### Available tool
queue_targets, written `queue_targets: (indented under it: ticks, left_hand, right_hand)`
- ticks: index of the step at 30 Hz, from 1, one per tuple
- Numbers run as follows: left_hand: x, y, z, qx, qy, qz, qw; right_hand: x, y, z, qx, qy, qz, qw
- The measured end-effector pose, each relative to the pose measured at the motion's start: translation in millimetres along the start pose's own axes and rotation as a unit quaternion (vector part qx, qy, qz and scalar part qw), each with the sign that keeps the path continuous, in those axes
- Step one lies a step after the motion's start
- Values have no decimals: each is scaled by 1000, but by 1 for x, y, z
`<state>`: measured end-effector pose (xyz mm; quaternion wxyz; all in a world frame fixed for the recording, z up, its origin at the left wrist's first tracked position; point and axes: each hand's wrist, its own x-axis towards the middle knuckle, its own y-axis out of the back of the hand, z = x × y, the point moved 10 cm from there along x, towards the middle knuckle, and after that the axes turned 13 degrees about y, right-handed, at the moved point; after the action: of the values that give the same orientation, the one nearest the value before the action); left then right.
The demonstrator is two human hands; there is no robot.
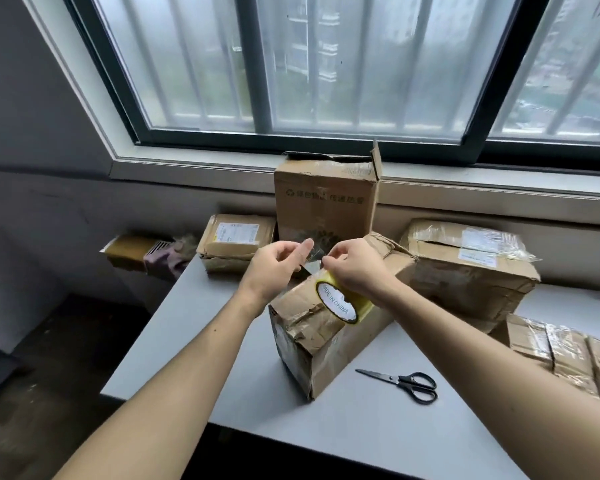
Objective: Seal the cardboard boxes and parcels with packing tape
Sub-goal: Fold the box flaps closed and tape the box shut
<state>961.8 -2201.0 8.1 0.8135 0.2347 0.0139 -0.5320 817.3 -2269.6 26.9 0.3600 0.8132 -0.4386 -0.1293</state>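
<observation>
A crumpled cardboard box (pixel 323 344) lies lengthwise in the middle of the grey table (pixel 201 334). A roll of clear yellowish packing tape (pixel 342 304) with a white printed core stands on top of the box. My right hand (pixel 357 268) grips the top of the roll. My left hand (pixel 278 268) pinches the free end of the tape (pixel 310 256), a short clear strip held up between the two hands above the box.
Black scissors (pixel 407 382) lie on the table right of the box. A tall box with an open flap (pixel 326 202) stands behind, a small labelled parcel (pixel 236 242) to its left, a plastic-wrapped box (pixel 468 268) at right, taped parcels (pixel 568 351) at far right. The table's edge runs close in front.
</observation>
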Motion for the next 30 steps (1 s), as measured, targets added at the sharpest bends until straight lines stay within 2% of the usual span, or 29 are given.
queue_targets:
  ticks: [3,6,10,14,16,20,30]
  left_hand:
    - [17,19,11,7,-42,38,998]
    - [39,31,5,-29,-25,27,999]
    - [66,40,-16,-63,5,6,998]
    - [82,31,-40,-47,31,-19,998]
    - [85,22,-48,-20,23,-29,999]
    - [97,27,-74,14,31,-26,999]
    - [103,-1,-117,88,65,-70,991]
  right_hand:
    - [3,-7,-13,-1,-9,8,1000]
    - [8,-9,-20,12,-31,33,999]
    - [7,-9,-13,25,-90,17,995]
    - [4,-5,-12,86,-78,68,991]
    - [3,-7,-11,45,-88,74,992]
    - [0,-20,-17,-49,-83,-1,995]
    - [3,-37,-15,-120,-177,-50,976]
